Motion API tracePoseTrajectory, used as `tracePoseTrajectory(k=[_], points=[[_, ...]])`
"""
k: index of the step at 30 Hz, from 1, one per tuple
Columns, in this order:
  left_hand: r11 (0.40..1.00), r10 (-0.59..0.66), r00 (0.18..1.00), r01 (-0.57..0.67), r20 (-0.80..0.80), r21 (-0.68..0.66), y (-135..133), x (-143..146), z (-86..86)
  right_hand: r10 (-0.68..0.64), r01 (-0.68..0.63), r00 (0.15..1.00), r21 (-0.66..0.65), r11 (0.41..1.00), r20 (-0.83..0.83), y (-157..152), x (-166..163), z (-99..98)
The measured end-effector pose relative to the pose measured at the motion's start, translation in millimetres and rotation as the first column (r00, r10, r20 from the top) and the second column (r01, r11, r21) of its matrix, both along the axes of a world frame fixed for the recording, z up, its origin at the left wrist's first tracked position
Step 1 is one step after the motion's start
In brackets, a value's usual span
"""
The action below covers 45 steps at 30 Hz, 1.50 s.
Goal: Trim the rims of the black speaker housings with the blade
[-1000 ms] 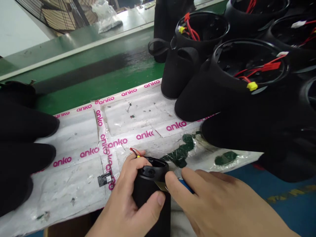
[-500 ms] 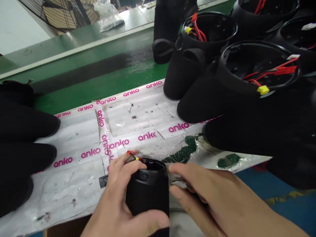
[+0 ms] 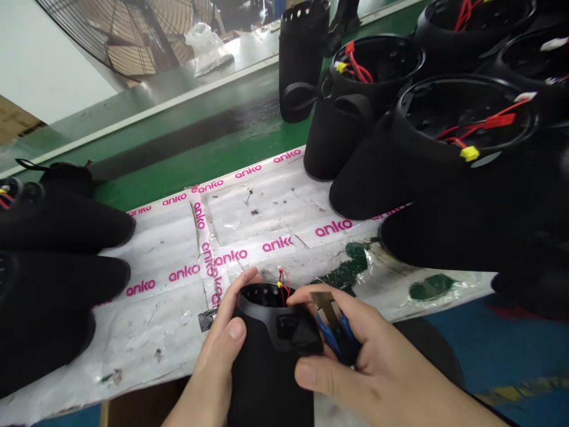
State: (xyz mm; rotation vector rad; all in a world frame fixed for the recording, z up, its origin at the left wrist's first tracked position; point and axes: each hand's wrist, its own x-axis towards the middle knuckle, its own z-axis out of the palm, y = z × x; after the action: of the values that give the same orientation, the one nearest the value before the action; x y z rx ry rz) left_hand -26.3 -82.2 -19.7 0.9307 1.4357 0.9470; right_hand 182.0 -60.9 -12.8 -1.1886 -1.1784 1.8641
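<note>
My left hand (image 3: 221, 362) is wrapped round a black cylindrical speaker housing (image 3: 270, 362) at the bottom centre, thumb on its front. Red wires with a yellow connector (image 3: 281, 282) stick out of its open top. My right hand (image 3: 355, 362) presses fingers against the housing's right side near a recessed panel. The same hand grips a blue-handled tool with a flat metal blade (image 3: 329, 317) pointing up.
White foam sheet taped with pink "anko" tape (image 3: 249, 231) covers the bench. Several black housings with red wires (image 3: 448, 136) crowd the right; more black housings (image 3: 53, 255) lie at the left. A green belt (image 3: 186, 142) and a fan (image 3: 128, 29) are behind.
The housing has been turned so its recessed panel faces me, with the wires now at the top right. My right hand has closed in on it; the blade now shows.
</note>
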Motion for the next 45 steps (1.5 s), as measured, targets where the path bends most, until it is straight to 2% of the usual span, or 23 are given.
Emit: tracePoseTrajectory(k=[4,6,8,10,13,15,17,19,21,28,33,40,43,45], points=[[0.995,0.032,0.987,-0.016,-0.159,0.098,-1.3,10.5,1.0,-0.088,0.094,0.992,-0.064,0.994,0.086,-3.6,3.1,4.2],[0.975,0.003,0.971,0.050,-0.240,0.215,-3.4,10.6,5.9,-0.087,0.090,0.995,-0.055,0.994,0.052,-4.2,2.7,2.0],[0.941,-0.044,0.944,0.149,-0.328,0.303,-5.5,7.7,12.1,-0.050,0.049,0.997,-0.019,0.999,-0.055,-4.8,2.4,-2.9],[0.951,-0.087,0.938,0.178,-0.336,0.252,-5.9,2.4,17.9,-0.010,0.001,0.976,-0.040,0.999,-0.219,-5.8,2.7,-8.7],[0.995,-0.069,0.978,0.080,-0.196,0.051,-2.5,-8.0,22.0,-0.032,-0.023,0.917,-0.133,0.991,-0.397,-9.0,3.5,-13.4],[0.999,-0.035,0.993,0.034,-0.110,-0.004,1.2,-15.1,21.0,-0.105,0.044,0.942,-0.193,0.980,-0.319,-12.1,2.2,-11.9],[1.000,-0.015,0.996,0.016,-0.087,0.013,4.4,-20.8,17.9,-0.142,0.104,0.977,-0.225,0.969,-0.159,-15.2,-1.5,-8.0],[0.999,-0.003,0.997,0.006,-0.079,0.036,6.5,-24.2,14.6,-0.122,0.110,0.992,-0.215,0.970,-0.041,-17.3,-7.2,-3.8],[0.999,0.008,0.997,-0.005,-0.077,0.048,7.4,-25.1,12.6,-0.083,0.083,0.996,-0.201,0.976,0.008,-18.0,-13.5,-1.4],[0.995,0.094,0.995,-0.095,-0.019,-0.030,7.2,-17.5,15.8,0.010,0.001,0.998,-0.195,0.981,0.055,-15.3,-21.9,-5.8],[0.992,0.119,0.993,-0.119,-0.006,-0.040,8.2,-14.5,14.1,-0.010,0.021,0.999,-0.212,0.977,0.050,-16.2,-21.8,-10.1],[0.998,0.063,0.998,-0.064,-0.014,-0.012,6.5,-20.1,7.3,-0.042,0.055,0.997,-0.205,0.977,0.064,-18.8,-24.0,-12.5],[1.000,-0.013,0.999,0.013,-0.037,0.015,6.7,-26.8,15.0,-0.031,0.044,0.996,-0.149,0.988,0.088,-20.5,-23.6,-12.9],[0.998,-0.038,0.999,0.038,-0.005,-0.051,8.8,-32.9,22.2,-0.014,0.023,0.997,-0.124,0.992,0.077,-22.0,-24.2,-14.3]])
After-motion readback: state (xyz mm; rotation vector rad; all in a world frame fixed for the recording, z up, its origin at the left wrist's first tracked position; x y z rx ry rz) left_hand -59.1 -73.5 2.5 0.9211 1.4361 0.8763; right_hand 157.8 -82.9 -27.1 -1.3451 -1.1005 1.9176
